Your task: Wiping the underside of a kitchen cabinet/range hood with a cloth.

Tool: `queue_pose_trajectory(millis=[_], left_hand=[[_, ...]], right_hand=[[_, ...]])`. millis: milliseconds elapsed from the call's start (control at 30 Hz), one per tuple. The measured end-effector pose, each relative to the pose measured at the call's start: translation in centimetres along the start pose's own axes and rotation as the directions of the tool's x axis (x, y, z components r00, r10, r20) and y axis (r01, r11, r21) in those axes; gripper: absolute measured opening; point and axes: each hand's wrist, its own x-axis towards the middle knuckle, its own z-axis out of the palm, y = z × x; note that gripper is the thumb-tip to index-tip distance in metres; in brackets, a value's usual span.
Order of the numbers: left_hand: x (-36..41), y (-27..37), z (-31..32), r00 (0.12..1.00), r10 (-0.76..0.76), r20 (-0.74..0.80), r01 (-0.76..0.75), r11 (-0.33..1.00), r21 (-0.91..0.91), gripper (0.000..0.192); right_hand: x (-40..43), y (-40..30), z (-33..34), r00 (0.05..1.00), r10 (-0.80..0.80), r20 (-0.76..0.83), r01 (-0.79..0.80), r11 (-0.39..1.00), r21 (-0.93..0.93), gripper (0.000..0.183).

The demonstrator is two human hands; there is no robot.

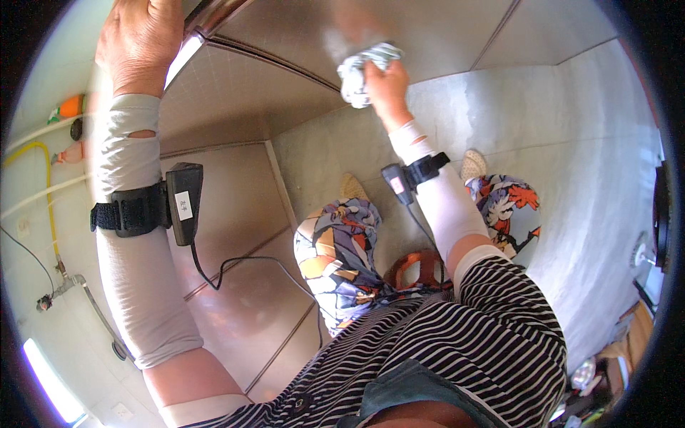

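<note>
My right hand [388, 88] grips a bunched pale cloth [364, 75] against a brown, glossy cabinet or wall panel [428, 32], which shows a blurred reflection of it. At the upper left my left hand [139, 43] rests by the metal edge strip [214, 13] at the panel's corner; its fingertips are cut off by the picture's rim, so its grip does not show. Both forearms wear pale sleeves with black strapped devices, the left one [184, 203] trailing a black cable.
A red plastic stool [415, 267] stands beneath me between my legs. On the left wall are a yellow hose [52, 214], pipe fittings [67, 283] and an orange item [71, 106]. Assorted items [594, 380] lie at the lower right. The grey floor [321, 139] meets the panels.
</note>
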Motion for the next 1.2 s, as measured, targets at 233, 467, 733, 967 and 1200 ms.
queue_pose_trajectory(millis=[233,467,733,967,1200], left_hand=[[-0.3,0.2,0.7,0.999,-0.009,-0.040,0.011,0.998,0.063,0.044],[-0.5,-0.3,-0.5,0.984,-0.157,0.087,0.170,0.969,-0.180,0.037],[0.4,0.8,0.9,0.997,-0.038,-0.062,0.037,0.999,-0.013,0.037],[-0.1,0.1,0.7,0.996,-0.043,-0.082,0.043,0.999,-0.006,0.035],[-0.3,0.1,-0.8,0.999,-0.036,-0.008,0.036,0.999,0.003,0.031]], right_hand=[[-3.2,-0.5,3.5,0.946,0.008,0.324,0.078,0.965,-0.251,0.020],[0.3,1.6,-0.6,0.996,0.010,0.093,0.011,0.975,-0.221,0.031],[0.9,4.4,-1.5,0.981,0.182,0.061,-0.168,0.968,-0.185,0.028],[0.5,2.0,-0.2,0.946,0.303,0.115,-0.316,0.941,0.118,0.024],[0.4,-0.6,0.5,0.960,0.261,0.099,-0.279,0.917,0.285,0.017]])
